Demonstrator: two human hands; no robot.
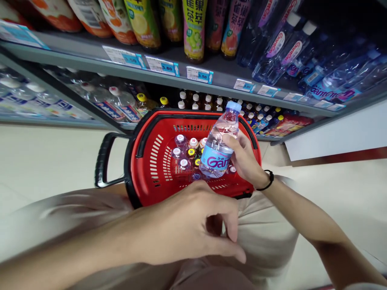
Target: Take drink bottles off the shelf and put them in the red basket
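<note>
1. Shop shelving (169,82) filled the background, with a pale floor (45,157) below it, and you were crouched or seated close to the lowest rows.
2. Your right hand (246,161) held a clear water bottle (219,143) with a pale blue cap and a blue label, fingers clamped around its lower half; the bottle stood nearly upright, tilted slightly to the right, above the open basket.
3. Your hand covered the right part of the bottle's label, so only the first letters could be read.
4. Beneath the bottle sat a red shopping basket (151,161) with black handles, resting against your knees; small bottles (186,153) stood inside it, seen only as caps from above, and the held bottle hid some of them.
5. Your left hand (193,225) hovered in front of the basket's near rim, empty, fingers loosely curled and slightly apart, touching nothing that you could make out.
6. A black band (267,182) circled your right wrist.
7. On the shelf above, juice bottles (193,28) and blue water bottles (287,44) were cut off at the top of the view; their price tags (161,65) were too blurred to read with certainty.
8. The lower shelf's bottles (199,100) stood in shadow, partly hidden behind the basket.
</note>
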